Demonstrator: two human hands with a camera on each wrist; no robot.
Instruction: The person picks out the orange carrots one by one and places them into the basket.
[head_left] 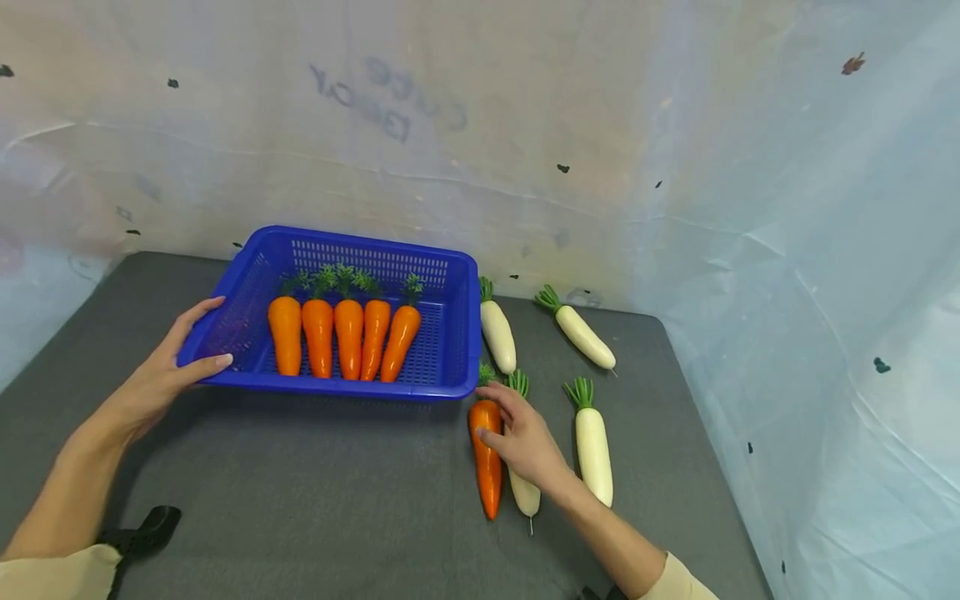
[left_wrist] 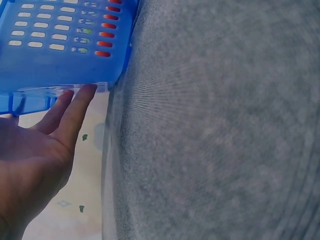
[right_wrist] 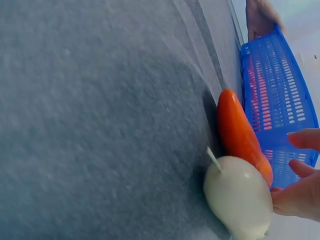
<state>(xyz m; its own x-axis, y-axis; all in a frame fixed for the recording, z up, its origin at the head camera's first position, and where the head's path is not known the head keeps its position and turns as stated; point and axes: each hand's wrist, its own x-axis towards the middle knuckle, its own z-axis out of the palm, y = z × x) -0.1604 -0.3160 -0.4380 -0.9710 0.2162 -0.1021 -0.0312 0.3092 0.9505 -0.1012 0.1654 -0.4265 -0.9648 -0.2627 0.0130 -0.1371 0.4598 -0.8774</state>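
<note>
My left hand (head_left: 160,367) grips the left end of a blue plastic basket (head_left: 345,390), thumb over its near rim and fingers along the side. Several orange carrots (head_left: 349,337) with green tops lie side by side in the basket. Over a single carrot (head_left: 488,467) outside the basket's near right corner hovers my right hand (head_left: 528,437), its fingers spread loosely around the carrot's top end. In the right wrist view the fingertips are beside this carrot (right_wrist: 237,127), with nothing gripped. A white radish (head_left: 525,493) lies right next to it, partly hidden under the hand.
More white radishes lie to the right: one (head_left: 498,337) against the basket's right side, one (head_left: 587,337) near the back edge, one (head_left: 594,450) beyond my right wrist. The dark grey table (head_left: 315,492) meets a pale hanging sheet (head_left: 525,125) behind and at the right.
</note>
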